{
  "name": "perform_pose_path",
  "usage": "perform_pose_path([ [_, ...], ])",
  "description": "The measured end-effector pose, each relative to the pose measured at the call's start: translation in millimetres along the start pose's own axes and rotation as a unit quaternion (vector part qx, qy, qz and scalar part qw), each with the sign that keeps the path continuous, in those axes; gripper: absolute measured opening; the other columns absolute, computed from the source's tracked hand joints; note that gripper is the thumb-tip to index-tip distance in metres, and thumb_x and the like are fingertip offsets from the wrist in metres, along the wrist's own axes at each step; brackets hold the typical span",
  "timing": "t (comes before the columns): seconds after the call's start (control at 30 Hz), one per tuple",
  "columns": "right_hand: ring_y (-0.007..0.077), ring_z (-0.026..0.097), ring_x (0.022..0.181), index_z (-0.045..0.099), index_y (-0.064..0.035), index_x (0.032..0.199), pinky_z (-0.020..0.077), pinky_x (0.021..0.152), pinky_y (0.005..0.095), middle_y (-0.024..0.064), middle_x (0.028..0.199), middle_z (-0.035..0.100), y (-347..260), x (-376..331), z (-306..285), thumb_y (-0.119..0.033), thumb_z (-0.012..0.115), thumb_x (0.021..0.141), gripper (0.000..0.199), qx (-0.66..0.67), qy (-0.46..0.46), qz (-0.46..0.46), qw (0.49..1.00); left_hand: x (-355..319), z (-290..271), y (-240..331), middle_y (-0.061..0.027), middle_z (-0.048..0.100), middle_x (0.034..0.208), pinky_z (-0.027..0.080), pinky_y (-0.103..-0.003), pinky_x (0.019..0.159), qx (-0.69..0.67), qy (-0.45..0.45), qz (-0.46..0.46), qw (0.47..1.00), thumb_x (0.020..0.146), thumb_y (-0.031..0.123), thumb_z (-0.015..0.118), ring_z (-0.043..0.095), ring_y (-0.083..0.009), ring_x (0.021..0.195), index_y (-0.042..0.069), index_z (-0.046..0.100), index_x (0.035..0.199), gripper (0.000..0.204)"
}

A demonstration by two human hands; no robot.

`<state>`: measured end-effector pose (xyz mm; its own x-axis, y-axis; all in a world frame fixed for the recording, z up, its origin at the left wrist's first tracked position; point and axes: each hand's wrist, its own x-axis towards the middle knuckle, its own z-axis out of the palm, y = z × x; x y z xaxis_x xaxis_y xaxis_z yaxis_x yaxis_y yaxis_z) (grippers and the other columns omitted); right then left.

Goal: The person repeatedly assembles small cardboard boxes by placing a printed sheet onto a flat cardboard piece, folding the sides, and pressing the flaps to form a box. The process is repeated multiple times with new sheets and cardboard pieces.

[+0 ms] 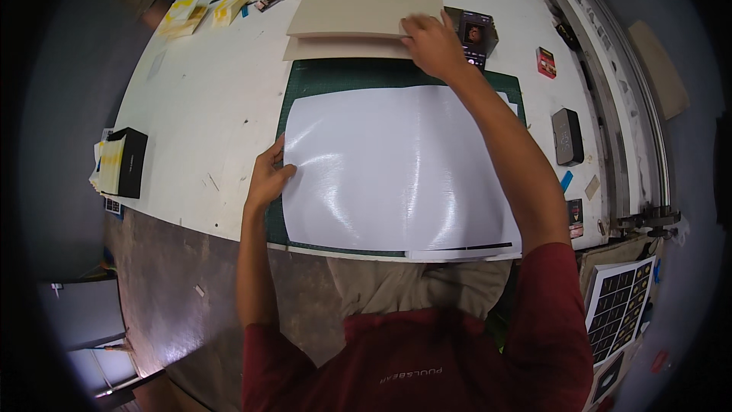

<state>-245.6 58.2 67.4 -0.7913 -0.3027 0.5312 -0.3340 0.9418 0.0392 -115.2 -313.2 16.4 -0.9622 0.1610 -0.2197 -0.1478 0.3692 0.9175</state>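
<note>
A large glossy white sheet (366, 168) lies slightly bowed over a green cutting mat (328, 75) at the table's near edge. My left hand (268, 177) grips the sheet's left edge, thumb on top and the other fingers partly hidden. Beyond the mat are beige cardboard sheets (362, 8), the upper one lifted off the lower at its near edge. With its fingers closed on the near right corner of the upper cardboard sheet, my right hand (435, 44) reaches over the white sheet.
Right of the cardboard stands a phone (474, 30) against a dark box. A small black clock (566, 137) and a red pack (546, 62) lie farther right, before a long metal rail (637, 91). A black box of yellow-stained pieces (126, 162) sits at the left edge.
</note>
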Motion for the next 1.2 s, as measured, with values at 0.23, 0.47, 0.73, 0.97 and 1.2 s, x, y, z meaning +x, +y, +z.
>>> perform_pose_path([
  [0.23,0.0257,0.068,0.096,0.066,-0.0084,0.109,0.0382,0.105,0.0468,0.009,0.093,0.072,8.7,-5.5,-13.7,-0.002,0.066,0.077,0.033,-0.04,0.014,-0.086,0.995,7.7,3.4,-14.9,-0.0207,0.064,0.122,0.05,-0.031,0.091,-0.002,-0.005,0.039,0.999,0.072,-0.005,0.055,0.063,-0.022,0.106,-0.008,0.038,0.147,0.077],
  [0.47,0.0309,0.065,0.084,0.062,-0.0084,0.081,0.0423,0.089,0.0475,0.0115,0.081,0.068,0.1,7.5,-6.1,-0.002,0.061,0.076,0.008,-0.019,0.024,-0.111,0.993,24.1,2.6,-80.3,-0.0217,0.062,0.129,0.05,-0.038,0.096,0.059,0.074,0.134,0.987,0.072,0.0,0.061,0.063,-0.0279,0.113,0.003,0.039,0.149,0.08],
  [0.73,0.0313,0.058,0.107,0.057,0.0005,0.121,0.0401,0.102,0.048,0.017,0.115,0.062,0.8,-14.5,-7.2,0.0,0.059,0.085,0.036,-0.125,0.01,-0.143,0.982,-18.2,14.9,-19.5,-0.0213,0.052,0.138,0.051,-0.041,0.092,0.017,0.123,0.115,0.986,0.08,0.021,0.078,0.058,-0.0311,0.116,0.008,0.028,0.154,0.091],
  [0.97,0.0325,0.057,0.114,0.059,0.0035,0.119,0.0371,0.107,0.0503,0.0171,0.118,0.063,25.1,-14.6,21.9,-0.002,0.058,0.089,0.03,-0.065,0.028,-0.11,0.991,-51.2,13.8,-13.2,-0.0237,0.051,0.14,0.049,-0.045,0.099,0.008,0.11,0.094,0.989,0.081,0.026,0.077,0.055,-0.0356,0.124,0.004,0.032,0.151,0.086],
  [1.2,0.0284,0.06,0.11,0.065,-0.0013,0.106,0.0384,0.105,0.0521,0.014,0.111,0.065,44.4,-13.6,9.2,-0.002,0.063,0.082,0.024,-0.079,0.014,-0.14,0.987,-51.3,19.2,-5.2,-0.0201,0.053,0.138,0.049,-0.042,0.097,-0.02,0.099,0.123,0.987,0.081,0.028,0.078,0.058,-0.0313,0.119,0.003,0.038,0.149,0.082],
])
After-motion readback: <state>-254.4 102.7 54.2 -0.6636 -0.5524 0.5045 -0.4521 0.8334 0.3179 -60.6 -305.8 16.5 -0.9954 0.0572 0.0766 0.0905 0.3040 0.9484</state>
